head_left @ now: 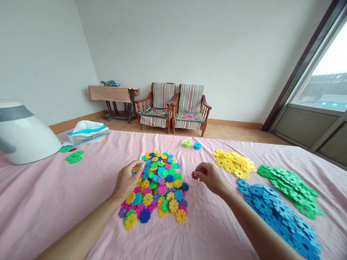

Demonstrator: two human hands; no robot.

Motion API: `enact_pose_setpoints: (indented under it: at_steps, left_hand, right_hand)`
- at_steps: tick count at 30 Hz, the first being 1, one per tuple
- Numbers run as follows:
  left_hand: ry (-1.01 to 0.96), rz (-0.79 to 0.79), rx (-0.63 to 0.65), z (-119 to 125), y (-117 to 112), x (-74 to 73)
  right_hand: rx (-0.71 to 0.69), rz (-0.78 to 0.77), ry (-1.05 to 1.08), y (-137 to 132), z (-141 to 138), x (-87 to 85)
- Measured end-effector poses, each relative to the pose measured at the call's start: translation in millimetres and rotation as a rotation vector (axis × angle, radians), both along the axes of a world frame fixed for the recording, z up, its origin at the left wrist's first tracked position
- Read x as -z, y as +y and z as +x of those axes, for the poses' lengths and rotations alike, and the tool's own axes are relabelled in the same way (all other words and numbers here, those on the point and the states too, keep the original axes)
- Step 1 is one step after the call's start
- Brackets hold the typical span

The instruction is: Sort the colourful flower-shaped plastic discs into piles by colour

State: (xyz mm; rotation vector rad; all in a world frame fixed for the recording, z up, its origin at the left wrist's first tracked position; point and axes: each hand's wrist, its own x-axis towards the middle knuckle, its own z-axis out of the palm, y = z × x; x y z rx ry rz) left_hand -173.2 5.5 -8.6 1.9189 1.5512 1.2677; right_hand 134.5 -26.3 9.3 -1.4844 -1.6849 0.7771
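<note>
My right hand (210, 177) pinches a dark red flower-shaped plastic disc (194, 176) just above the pink cloth, to the right of a mixed pile. That pile of notched snowflake discs (161, 180) is yellow, blue, green, pink and purple, loosely overlapping. Over its left edge hovers my left hand (127, 180), thumb and fingers curled together in a loop. Whatever lies at those fingertips, if anything, I cannot make out. Beyond the pile stand a small lime-green stack (187, 144) and a blue stack (197, 146) of discs.
Sorted heaps of larger yellow pieces (233, 162), green pieces (291, 187) and blue pieces (279, 216) lie on the right. At the left are a white kettle (29, 137), a tissue pack (88, 133) and several green discs (74, 157). Two armchairs (173, 108) stand past the table.
</note>
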Motion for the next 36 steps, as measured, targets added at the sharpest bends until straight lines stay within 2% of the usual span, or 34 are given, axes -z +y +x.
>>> enact_pose_setpoints:
  at_steps: [2,5,9,11,15,18,22,27,36]
  left_hand:
    - [0.005,0.005,0.0,0.1,-0.3,-0.5]
    - [0.011,0.012,0.002,-0.1,0.0,-0.5]
    - [0.015,0.011,-0.002,-0.5,1.1,0.5]
    - [0.019,0.014,0.001,-0.5,1.5,0.8]
    - [0.025,0.022,0.002,-0.1,1.3,0.6]
    - [0.026,0.023,0.001,0.1,0.6,0.1]
    - [0.025,0.02,0.0,0.0,0.4,0.0]
    - [0.035,0.016,0.001,-0.1,0.5,0.1]
    - [0.03,0.021,0.004,-0.5,0.9,-0.2]
  right_hand:
    - [0.163,0.038,-0.012,9.8,17.7,8.8]
    - [0.331,0.076,-0.079,18.8,38.3,18.9]
    - [0.494,0.181,-0.266,18.7,43.4,18.0]
    - [0.448,0.186,-0.257,15.6,36.7,13.7]
    - [0.19,0.171,-0.188,6.0,11.7,6.8]
    - [0.009,0.199,-0.201,-3.3,-8.6,6.4]
    - [-0.166,0.156,-0.206,-14.6,-24.9,9.1]
    - [-0.216,0.174,-0.307,-20.1,-27.3,8.8]
    - [-0.205,0.161,-0.279,-18.0,-23.6,6.2]
